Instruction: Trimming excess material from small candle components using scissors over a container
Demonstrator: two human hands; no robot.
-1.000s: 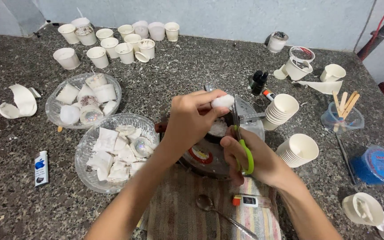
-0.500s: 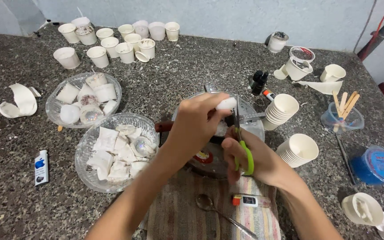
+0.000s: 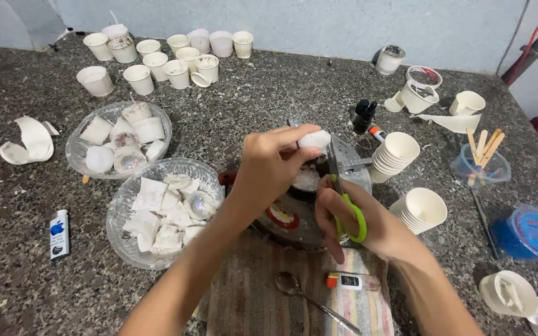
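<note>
Left hand: the left hand [image 3: 268,167] comes in from the lower left to the middle of the frame, fingers pinched around a white lump [image 3: 314,139], thumb under, fingertips over.
White lump: small, pale, rounded and matte, held just above the centre of the frame, over the pan [image 3: 350,163]; its far end sticks out past the fingertips.
Right hand: the right hand [image 3: 359,219] sits right of centre, fingers through the green loops of the scissors [image 3: 342,194], gripping them.
Scissors: blades point up the frame, tips right beside the lump; I cannot tell if the blades touch it.
Pan: round, metal, dark inside with whitish bits under the lump, resting on a striped cloth [image 3: 309,298].
Left of centre: two clear bowls [image 3: 124,214] heaped with white pieces, on the speckled table [image 3: 269,93].
Upper left: a cluster of small white cups [image 3: 157,59].
Right: two stacks of cups [image 3: 409,180] lying on their sides, and a clear tub of wooden sticks [image 3: 482,155].
Bottom: a spoon [image 3: 294,287] on the cloth.
</note>
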